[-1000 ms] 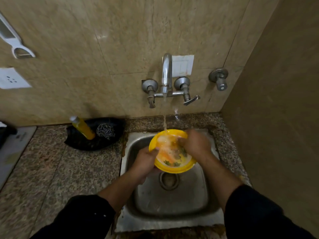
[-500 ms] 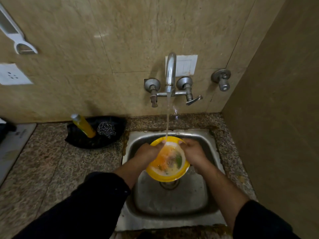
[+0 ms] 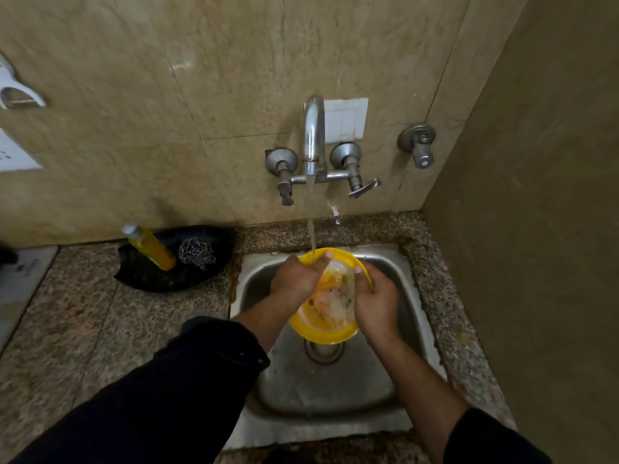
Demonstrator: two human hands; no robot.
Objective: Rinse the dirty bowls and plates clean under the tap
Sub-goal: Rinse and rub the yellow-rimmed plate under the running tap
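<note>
My right hand (image 3: 375,303) has come out of the bowl (image 3: 330,306). It and my left hand (image 3: 294,277) now grip opposite rims, over the sink (image 3: 335,390) toward its back edge. Water (image 3: 311,222) hits the far rim, but scraps remain inside, so I judge rinsing unfinished.

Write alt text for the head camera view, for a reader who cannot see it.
The left hand and right hand hold a dirty yellow bowl under the running tap, above a steel sink. A yellow bottle and a steel scrubber are left of the sink.
</note>
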